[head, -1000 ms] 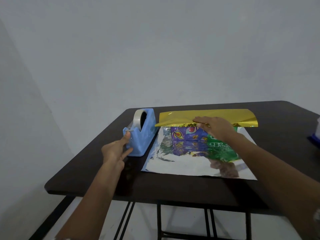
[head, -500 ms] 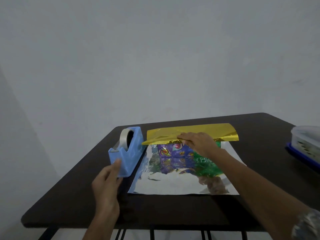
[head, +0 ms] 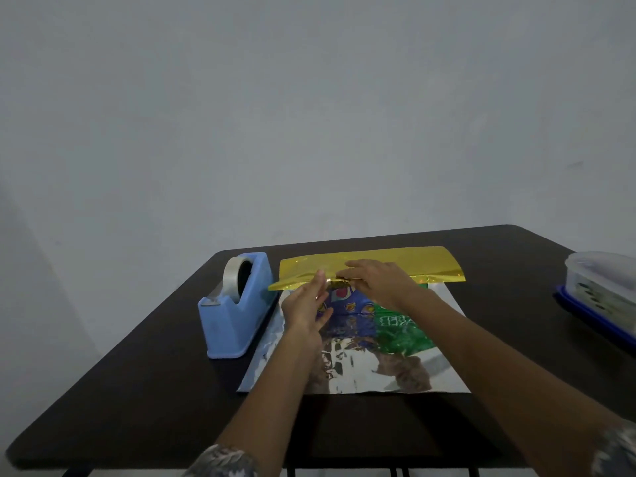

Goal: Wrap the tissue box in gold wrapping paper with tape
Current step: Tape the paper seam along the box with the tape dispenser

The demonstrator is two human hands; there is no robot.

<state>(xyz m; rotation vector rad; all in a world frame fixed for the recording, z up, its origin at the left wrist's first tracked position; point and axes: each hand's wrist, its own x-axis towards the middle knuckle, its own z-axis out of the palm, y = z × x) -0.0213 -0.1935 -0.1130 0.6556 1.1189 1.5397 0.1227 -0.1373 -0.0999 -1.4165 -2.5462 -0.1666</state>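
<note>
Three o'clock: lidded plastic container (head: pixel 599 287), contents blurred. Tissue box (head: pixel 347 301) lies nine-to-three; left hand (head: pixel 304 306) and right hand (head: pixel 378 284), fingers straight, press gold wrapping paper (head: pixel 413 263) down.

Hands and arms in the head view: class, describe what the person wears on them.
Both forearms are bare. At the bottom edge of the picture the left sleeve and right sleeve show, each of cloth with a mottled grey, camouflage-like pattern. No watch, ring or glove shows on the left hand or right hand.
</note>
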